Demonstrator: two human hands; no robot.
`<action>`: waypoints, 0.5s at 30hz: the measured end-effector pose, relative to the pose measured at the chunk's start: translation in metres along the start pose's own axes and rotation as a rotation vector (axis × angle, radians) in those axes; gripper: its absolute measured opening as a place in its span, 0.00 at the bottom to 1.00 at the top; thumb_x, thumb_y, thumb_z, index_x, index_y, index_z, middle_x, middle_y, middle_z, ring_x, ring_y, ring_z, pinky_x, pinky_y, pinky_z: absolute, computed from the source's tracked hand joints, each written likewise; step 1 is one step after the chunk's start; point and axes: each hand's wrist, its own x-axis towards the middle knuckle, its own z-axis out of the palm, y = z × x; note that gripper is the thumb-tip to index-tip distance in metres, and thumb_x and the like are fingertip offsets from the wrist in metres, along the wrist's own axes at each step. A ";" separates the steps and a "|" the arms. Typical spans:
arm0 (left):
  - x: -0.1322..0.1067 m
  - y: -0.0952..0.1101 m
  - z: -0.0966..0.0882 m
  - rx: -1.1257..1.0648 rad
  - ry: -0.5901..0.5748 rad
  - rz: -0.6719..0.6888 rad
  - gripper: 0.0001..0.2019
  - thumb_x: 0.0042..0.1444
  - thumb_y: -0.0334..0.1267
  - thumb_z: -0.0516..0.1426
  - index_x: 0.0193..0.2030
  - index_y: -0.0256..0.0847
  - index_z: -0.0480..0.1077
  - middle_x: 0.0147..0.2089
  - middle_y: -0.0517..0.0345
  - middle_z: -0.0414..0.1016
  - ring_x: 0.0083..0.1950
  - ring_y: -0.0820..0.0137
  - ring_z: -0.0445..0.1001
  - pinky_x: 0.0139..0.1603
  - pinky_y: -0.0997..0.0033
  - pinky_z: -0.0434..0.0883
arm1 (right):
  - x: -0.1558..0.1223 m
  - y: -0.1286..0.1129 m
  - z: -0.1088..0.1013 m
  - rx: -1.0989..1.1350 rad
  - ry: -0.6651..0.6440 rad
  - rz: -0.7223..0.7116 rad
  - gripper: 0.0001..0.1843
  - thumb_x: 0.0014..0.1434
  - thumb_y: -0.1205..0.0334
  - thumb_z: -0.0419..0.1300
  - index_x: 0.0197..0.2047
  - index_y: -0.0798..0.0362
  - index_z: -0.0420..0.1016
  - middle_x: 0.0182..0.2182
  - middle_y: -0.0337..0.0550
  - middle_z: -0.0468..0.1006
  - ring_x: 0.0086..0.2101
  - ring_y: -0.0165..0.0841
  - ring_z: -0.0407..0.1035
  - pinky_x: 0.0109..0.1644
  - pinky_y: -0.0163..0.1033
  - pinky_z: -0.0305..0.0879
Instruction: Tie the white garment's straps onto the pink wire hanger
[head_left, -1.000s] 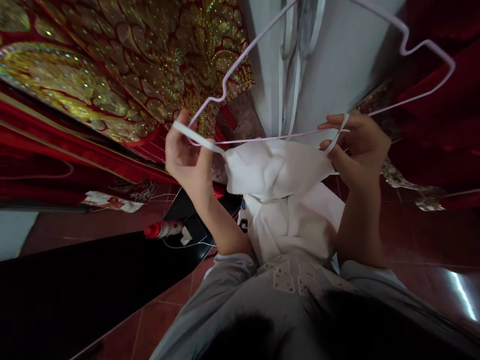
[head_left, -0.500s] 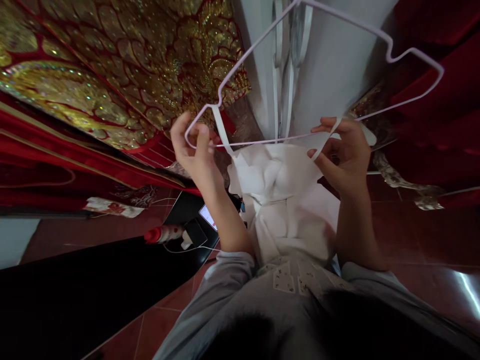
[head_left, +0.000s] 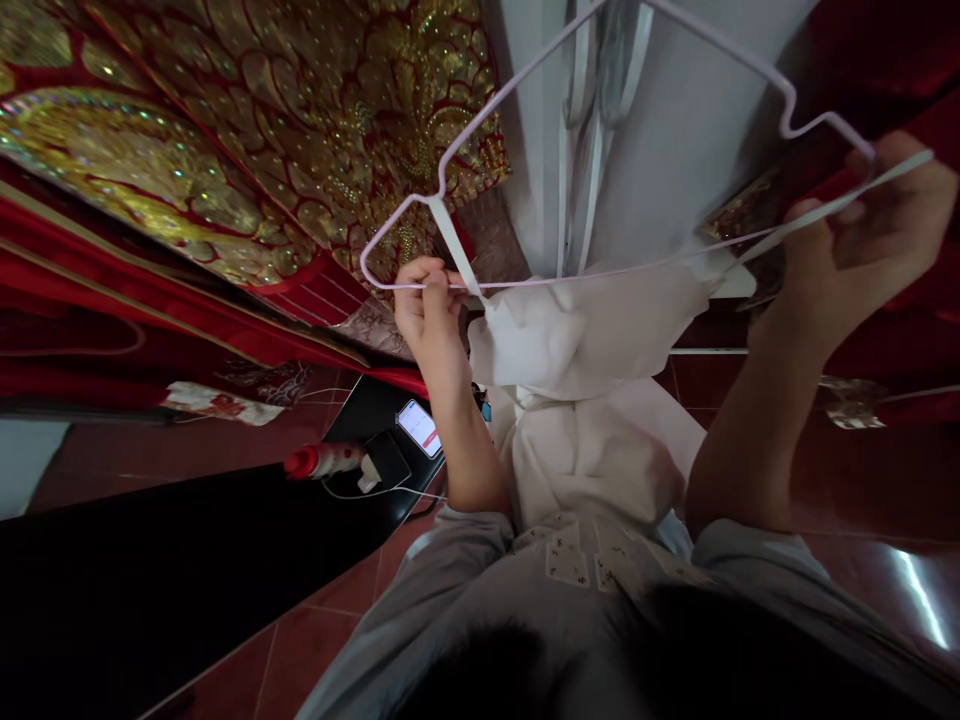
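A pale pink clothes hanger (head_left: 517,85) spans the upper middle of the head view. Below it hangs a white garment (head_left: 585,330) with thin straps; its left strap (head_left: 454,240) is looped over the hanger's left notch. My left hand (head_left: 429,310) pinches the hanger's bottom bar beside that strap. At the hanger's right end, my right hand (head_left: 870,230) is closed on the other strap (head_left: 817,215), which is pulled taut toward the hanger's right tip. Part of that tip is hidden behind my right fingers.
Red and gold sequined costumes (head_left: 300,130) hang at the left, with dark red cloth (head_left: 862,60) at the right. A black table (head_left: 225,560) at lower left bears a red-capped bottle (head_left: 322,461), a lit phone (head_left: 420,428) and a white cable. White door handles (head_left: 581,150) stand behind the hanger.
My right hand has moved right and up, stretching the right strap to the hanger's right end. My left hand has slid right along the bottom bar, closer to the left strap.
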 end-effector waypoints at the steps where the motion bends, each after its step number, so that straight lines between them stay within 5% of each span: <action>1: -0.001 0.000 0.001 0.018 0.015 0.014 0.10 0.66 0.47 0.63 0.40 0.47 0.68 0.32 0.59 0.74 0.33 0.68 0.73 0.38 0.68 0.73 | 0.009 -0.004 -0.001 -0.053 -0.064 -0.019 0.21 0.63 0.56 0.73 0.59 0.39 0.82 0.47 0.38 0.79 0.49 0.34 0.77 0.53 0.40 0.77; 4: -0.002 0.000 0.002 0.053 0.026 0.069 0.08 0.67 0.45 0.61 0.41 0.48 0.68 0.33 0.58 0.74 0.34 0.67 0.73 0.39 0.66 0.72 | 0.033 -0.030 0.000 -0.323 -0.384 0.065 0.23 0.61 0.59 0.74 0.59 0.41 0.81 0.48 0.40 0.82 0.46 0.38 0.78 0.60 0.49 0.75; 7: -0.001 0.000 -0.002 0.098 -0.025 0.095 0.07 0.69 0.46 0.60 0.41 0.49 0.69 0.34 0.58 0.75 0.36 0.64 0.74 0.42 0.63 0.73 | 0.050 -0.057 0.006 -0.461 -0.505 0.075 0.23 0.57 0.62 0.75 0.55 0.41 0.80 0.45 0.41 0.82 0.49 0.45 0.78 0.60 0.54 0.74; 12: -0.001 0.001 -0.005 0.121 -0.021 0.060 0.07 0.69 0.46 0.61 0.41 0.51 0.70 0.34 0.58 0.75 0.35 0.64 0.74 0.41 0.62 0.74 | 0.058 -0.067 0.012 -0.535 -0.567 0.088 0.27 0.52 0.69 0.73 0.54 0.40 0.79 0.43 0.44 0.80 0.47 0.49 0.77 0.55 0.56 0.75; 15: -0.005 0.003 -0.001 0.052 -0.022 0.037 0.06 0.68 0.43 0.62 0.41 0.50 0.69 0.33 0.59 0.75 0.34 0.65 0.74 0.40 0.64 0.74 | 0.054 -0.066 0.014 -0.498 -0.541 0.026 0.28 0.58 0.63 0.70 0.61 0.40 0.76 0.55 0.49 0.77 0.59 0.55 0.72 0.64 0.60 0.70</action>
